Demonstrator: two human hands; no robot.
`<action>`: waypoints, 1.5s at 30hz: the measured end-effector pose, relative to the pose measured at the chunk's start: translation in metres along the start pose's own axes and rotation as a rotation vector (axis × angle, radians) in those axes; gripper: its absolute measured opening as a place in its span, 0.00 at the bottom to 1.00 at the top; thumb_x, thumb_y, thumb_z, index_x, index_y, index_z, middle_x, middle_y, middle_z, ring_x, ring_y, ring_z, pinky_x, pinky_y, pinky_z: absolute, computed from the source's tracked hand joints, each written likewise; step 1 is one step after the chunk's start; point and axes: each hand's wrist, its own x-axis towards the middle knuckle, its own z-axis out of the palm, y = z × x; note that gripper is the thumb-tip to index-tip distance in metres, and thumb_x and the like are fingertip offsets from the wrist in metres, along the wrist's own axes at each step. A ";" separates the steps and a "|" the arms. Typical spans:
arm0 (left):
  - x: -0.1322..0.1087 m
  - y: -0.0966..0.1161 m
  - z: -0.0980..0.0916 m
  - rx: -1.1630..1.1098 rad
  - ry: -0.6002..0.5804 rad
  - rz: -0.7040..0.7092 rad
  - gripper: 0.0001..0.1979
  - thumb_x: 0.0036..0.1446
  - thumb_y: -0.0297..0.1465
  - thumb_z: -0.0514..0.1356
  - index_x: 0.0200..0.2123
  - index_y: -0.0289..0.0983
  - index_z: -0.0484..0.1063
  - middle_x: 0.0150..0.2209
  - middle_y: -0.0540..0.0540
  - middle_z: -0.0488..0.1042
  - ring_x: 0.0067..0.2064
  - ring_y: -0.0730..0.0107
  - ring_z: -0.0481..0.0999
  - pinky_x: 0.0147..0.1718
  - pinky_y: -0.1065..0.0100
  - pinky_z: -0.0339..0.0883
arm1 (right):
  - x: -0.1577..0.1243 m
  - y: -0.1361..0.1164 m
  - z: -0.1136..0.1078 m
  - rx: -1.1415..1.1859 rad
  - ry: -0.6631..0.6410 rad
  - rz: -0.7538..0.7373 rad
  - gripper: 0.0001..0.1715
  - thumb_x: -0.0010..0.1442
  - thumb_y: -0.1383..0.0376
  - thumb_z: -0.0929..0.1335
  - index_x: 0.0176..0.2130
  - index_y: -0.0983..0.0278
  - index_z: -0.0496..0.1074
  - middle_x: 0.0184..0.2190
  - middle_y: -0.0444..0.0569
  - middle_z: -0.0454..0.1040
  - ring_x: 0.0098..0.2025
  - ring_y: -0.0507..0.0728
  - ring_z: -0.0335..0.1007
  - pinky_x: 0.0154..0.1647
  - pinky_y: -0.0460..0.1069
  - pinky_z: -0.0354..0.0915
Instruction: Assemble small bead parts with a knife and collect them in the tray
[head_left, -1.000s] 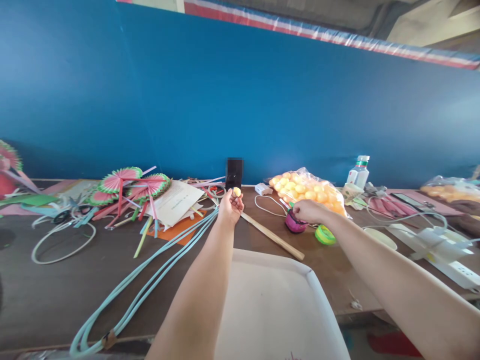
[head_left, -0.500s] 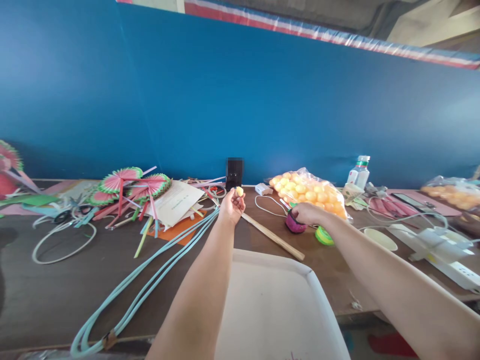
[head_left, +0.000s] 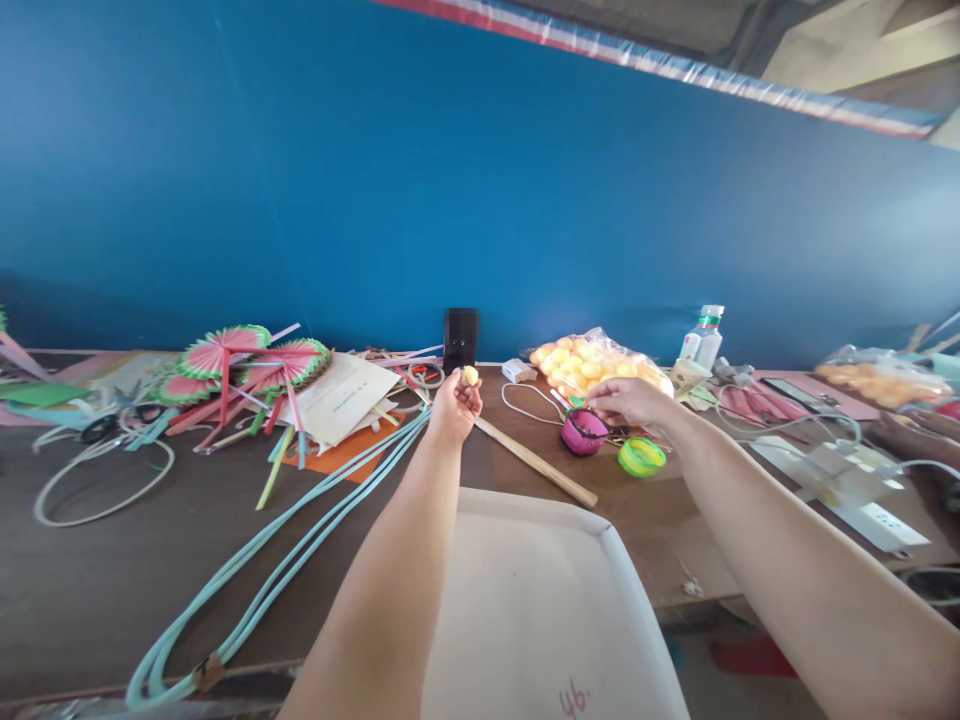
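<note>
My left hand is closed around a small yellow ball, whose top shows above the fingers. My right hand hovers just over the rim of a round purple pouch, thumb and fingertips pinched together; anything between them is too small to make out. Something green shows at the pouch's far rim. Below the right hand lies a yellow-green round container. Behind that hand is a clear bag of yellow-orange balls.
A wooden stick lies between my arms, behind a white board. Pale blue tubing, paper fans and papers occupy the left. Rightward are a bottle, a power strip and another person's hand.
My right hand has lifted out of the purple pouch and sits slightly above its rim. My left hand keeps its grip on the ball. The view has turned slightly right.
</note>
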 end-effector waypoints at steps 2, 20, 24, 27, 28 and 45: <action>0.000 0.000 0.000 0.000 -0.002 -0.003 0.10 0.58 0.34 0.59 0.32 0.32 0.71 0.29 0.42 0.74 0.21 0.80 0.69 0.20 0.78 0.65 | -0.003 -0.004 0.005 0.169 0.006 0.008 0.10 0.48 0.69 0.74 0.33 0.66 0.74 0.24 0.45 0.73 0.23 0.47 0.66 0.25 0.42 0.66; 0.005 0.002 -0.005 -0.044 0.123 0.079 0.12 0.60 0.36 0.57 0.30 0.33 0.69 0.27 0.45 0.72 0.20 0.81 0.67 0.18 0.79 0.61 | 0.027 -0.041 0.181 1.147 -0.249 0.190 0.09 0.58 0.76 0.67 0.28 0.67 0.70 0.20 0.43 0.71 0.18 0.43 0.64 0.19 0.36 0.66; 0.006 -0.001 -0.006 -0.002 0.131 0.097 0.13 0.60 0.36 0.57 0.29 0.32 0.68 0.27 0.44 0.71 0.20 0.82 0.65 0.18 0.79 0.60 | 0.031 -0.022 0.184 1.082 -0.110 0.143 0.08 0.54 0.75 0.71 0.27 0.66 0.70 0.19 0.41 0.71 0.18 0.44 0.63 0.17 0.37 0.66; 0.005 -0.002 -0.006 0.032 0.142 0.103 0.12 0.59 0.36 0.58 0.28 0.32 0.69 0.27 0.44 0.71 0.20 0.82 0.65 0.18 0.79 0.59 | 0.030 -0.023 0.181 1.081 -0.075 0.048 0.08 0.51 0.74 0.73 0.27 0.65 0.71 0.21 0.41 0.72 0.19 0.44 0.64 0.18 0.38 0.67; 0.004 -0.002 -0.005 0.038 0.148 0.105 0.12 0.59 0.36 0.58 0.29 0.32 0.69 0.27 0.44 0.72 0.20 0.81 0.65 0.18 0.79 0.60 | 0.030 -0.025 0.181 1.077 -0.084 0.042 0.07 0.51 0.74 0.73 0.27 0.65 0.72 0.21 0.41 0.73 0.20 0.44 0.65 0.19 0.37 0.67; -0.007 -0.007 0.001 0.151 0.071 0.096 0.11 0.59 0.34 0.58 0.31 0.32 0.71 0.24 0.45 0.71 0.23 0.78 0.69 0.23 0.77 0.64 | 0.015 -0.041 0.177 1.153 -0.146 0.002 0.13 0.47 0.65 0.77 0.27 0.65 0.71 0.20 0.41 0.73 0.18 0.44 0.65 0.17 0.36 0.66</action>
